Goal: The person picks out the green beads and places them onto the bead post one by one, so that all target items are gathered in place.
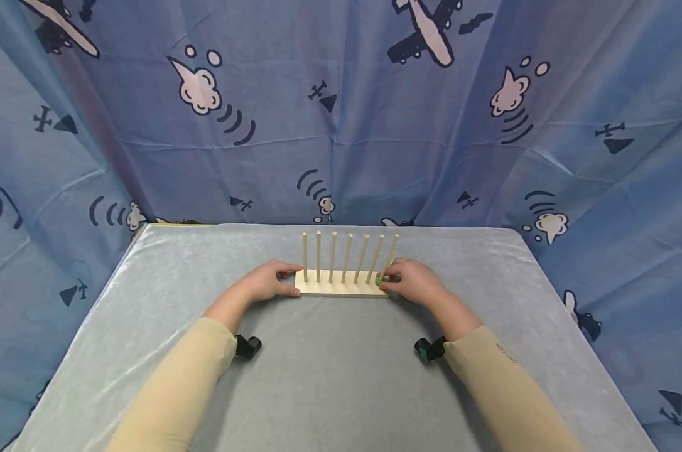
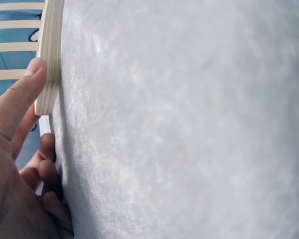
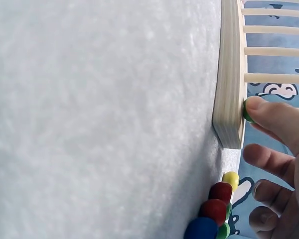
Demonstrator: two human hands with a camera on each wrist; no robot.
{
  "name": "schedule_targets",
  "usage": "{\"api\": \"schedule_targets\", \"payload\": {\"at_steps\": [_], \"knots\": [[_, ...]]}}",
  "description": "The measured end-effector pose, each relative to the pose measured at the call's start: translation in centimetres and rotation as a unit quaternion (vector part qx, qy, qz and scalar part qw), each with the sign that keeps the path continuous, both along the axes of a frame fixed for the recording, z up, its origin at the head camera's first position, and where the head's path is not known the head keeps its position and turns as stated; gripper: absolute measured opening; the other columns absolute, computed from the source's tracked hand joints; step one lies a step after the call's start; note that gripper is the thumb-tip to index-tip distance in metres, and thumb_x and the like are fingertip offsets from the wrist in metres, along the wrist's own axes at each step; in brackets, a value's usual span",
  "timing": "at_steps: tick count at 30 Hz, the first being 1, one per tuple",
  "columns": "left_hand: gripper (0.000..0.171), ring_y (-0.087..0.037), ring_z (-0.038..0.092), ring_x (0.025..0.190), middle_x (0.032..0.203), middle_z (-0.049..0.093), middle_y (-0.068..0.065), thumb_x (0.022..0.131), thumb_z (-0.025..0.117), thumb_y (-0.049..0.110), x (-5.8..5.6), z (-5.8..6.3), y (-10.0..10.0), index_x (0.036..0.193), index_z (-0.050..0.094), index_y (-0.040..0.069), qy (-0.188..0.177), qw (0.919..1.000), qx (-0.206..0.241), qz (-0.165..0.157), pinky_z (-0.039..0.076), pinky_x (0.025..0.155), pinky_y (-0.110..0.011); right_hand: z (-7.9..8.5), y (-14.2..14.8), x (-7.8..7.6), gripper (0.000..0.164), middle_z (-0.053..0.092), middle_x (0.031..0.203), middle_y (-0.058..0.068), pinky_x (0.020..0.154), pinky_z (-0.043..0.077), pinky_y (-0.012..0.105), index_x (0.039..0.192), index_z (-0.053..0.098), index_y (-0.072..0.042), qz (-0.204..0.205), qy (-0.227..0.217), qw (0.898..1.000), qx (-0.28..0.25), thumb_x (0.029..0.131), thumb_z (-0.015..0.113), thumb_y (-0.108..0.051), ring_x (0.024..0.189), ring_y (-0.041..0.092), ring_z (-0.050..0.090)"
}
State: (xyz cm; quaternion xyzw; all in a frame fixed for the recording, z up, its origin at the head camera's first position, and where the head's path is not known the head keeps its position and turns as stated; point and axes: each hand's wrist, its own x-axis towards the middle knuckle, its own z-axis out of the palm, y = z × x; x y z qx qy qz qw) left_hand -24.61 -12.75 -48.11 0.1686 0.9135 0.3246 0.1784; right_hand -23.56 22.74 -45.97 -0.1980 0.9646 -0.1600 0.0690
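A pale wooden peg board (image 1: pixel 341 288) with a row of several upright pegs stands on the grey cloth. My left hand (image 1: pixel 269 280) grips its left end; in the left wrist view the thumb (image 2: pixel 36 69) lies on the front edge, with the other fingers behind and below. At the opposite end, my right hand (image 1: pixel 413 280) pinches a green bead (image 1: pixel 379 280) low on the rightmost peg. The right wrist view shows that green bead (image 3: pixel 247 110) against the board, partly covered by the thumb. The remaining right fingers are loosely bent beside the board's end.
Beyond the board's right end, several loose beads lie on the cloth: a yellow bead (image 3: pixel 231 179), red beads (image 3: pixel 214 211), a blue bead (image 3: pixel 202 229) and green ones. The grey-covered table (image 1: pixel 341 376) reaches back to a blue patterned curtain (image 1: pixel 284 125).
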Motion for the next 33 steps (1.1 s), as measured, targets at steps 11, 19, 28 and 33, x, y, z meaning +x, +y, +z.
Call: {"api": "schedule_targets", "payload": {"at_steps": [11,19,28,33], "knots": [[0.068,-0.023,0.05,0.102,0.111,0.056,-0.009,0.081,0.083,0.039,0.0,0.4,0.2,0.142,0.058,0.019,-0.004,1.0,-0.002,-0.004,0.041,0.09,-0.042,0.5,1.0,0.2,0.027,0.067,0.103,0.002,0.075,0.047,0.039,0.11,0.077,-0.015,-0.008,-0.007,1.0,-0.025,0.088,0.076,-0.031,0.083,0.018,0.058],[0.069,-0.023,0.05,0.102,0.111,0.055,-0.009,0.081,0.083,0.039,-0.1,0.1,0.3,0.142,0.058,0.019,-0.008,1.0,-0.004,0.001,0.041,0.089,-0.041,1.9,3.0,0.8,0.031,0.066,0.103,0.0,0.072,0.047,0.038,0.119,0.075,-0.02,-0.025,-0.005,0.999,-0.028,0.091,0.074,-0.032,0.077,0.014,0.055],[0.069,-0.023,0.05,0.101,0.109,0.055,-0.009,0.081,0.083,0.038,0.1,0.1,0.2,0.141,0.058,0.018,-0.005,1.0,-0.004,0.002,0.041,0.089,-0.041,2.8,6.9,2.1,0.031,0.063,0.096,-0.002,0.058,0.043,0.033,0.119,0.074,-0.014,-0.044,-0.009,0.998,-0.044,0.092,0.073,-0.029,0.073,0.015,0.05],[0.068,-0.023,0.05,0.101,0.11,0.055,-0.009,0.081,0.083,0.038,0.2,0.2,0.3,0.141,0.058,0.018,-0.009,1.0,0.0,0.003,0.041,0.09,-0.042,2.7,9.5,2.4,0.03,0.065,0.096,0.001,0.063,0.044,0.033,0.118,0.074,-0.01,-0.058,0.0,0.997,-0.051,0.091,0.073,-0.023,0.078,0.016,0.054]]}}
